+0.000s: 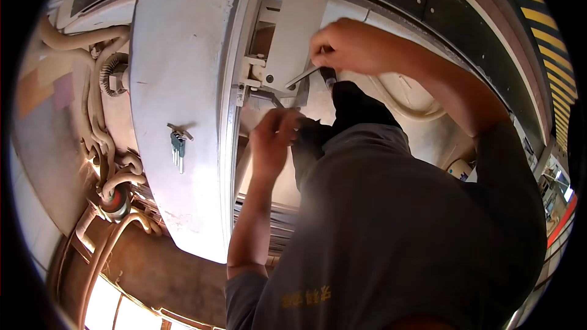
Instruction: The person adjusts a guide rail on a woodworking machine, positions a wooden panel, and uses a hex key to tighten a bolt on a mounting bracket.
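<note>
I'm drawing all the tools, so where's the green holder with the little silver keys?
In the head view, the green key holder is left of centre, on the big pale panel, to the left of the person's left hand.

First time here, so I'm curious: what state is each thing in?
Right hand: curled at a slanted metal bar
Left hand: fingers bent, grip unclear
Hex key set: lying on the panel, several keys in the holder
White panel: scuffed
Tan hoses: bent

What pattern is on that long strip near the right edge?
The strip has yellow and black stripes; it shows in the head view.
</note>
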Available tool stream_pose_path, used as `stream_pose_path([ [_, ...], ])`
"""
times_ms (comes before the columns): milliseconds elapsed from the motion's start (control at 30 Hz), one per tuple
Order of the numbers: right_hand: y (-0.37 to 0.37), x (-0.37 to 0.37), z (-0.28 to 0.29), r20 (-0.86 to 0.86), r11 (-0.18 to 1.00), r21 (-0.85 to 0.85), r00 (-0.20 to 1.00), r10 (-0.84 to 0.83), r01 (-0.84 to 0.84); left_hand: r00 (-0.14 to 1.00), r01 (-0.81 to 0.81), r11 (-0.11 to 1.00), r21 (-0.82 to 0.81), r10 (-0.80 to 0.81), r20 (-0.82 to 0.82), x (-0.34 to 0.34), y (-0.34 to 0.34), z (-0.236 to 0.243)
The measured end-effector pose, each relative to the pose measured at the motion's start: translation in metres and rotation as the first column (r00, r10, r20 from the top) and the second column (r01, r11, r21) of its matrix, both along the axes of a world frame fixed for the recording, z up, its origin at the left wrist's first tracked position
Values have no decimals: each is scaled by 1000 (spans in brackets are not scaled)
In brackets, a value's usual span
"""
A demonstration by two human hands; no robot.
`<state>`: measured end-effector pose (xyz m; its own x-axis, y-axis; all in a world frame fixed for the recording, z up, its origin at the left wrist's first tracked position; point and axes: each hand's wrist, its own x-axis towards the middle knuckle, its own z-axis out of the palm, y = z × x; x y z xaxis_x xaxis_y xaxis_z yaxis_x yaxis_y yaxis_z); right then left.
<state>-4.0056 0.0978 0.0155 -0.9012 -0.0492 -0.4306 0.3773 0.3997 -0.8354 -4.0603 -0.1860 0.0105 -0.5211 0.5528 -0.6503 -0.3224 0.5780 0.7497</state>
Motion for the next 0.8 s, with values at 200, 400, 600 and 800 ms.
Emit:
stream_pose_path([
  [200, -17, -90, -42, -311, 891, 424, 950, -26, 163, 941, -281, 957, 67, 289, -176, -19, -36, 26],
  [400, -112, -146, -96, -577, 887, 373, 817, -7, 271, 882, -395, 900, 183, 427, -197, -33, -82, 29],
  [600, -182, -69, -26, -173, 938, 312, 963, 209, -148, 854, -374, 863, 341, 464, -238, -80, -134, 19],
  [800, -169, -7, -7, -193, 699, 680, 864, 465, -224, 951, -102, 932, 347, 194, -240, -100, -128, 4],
])
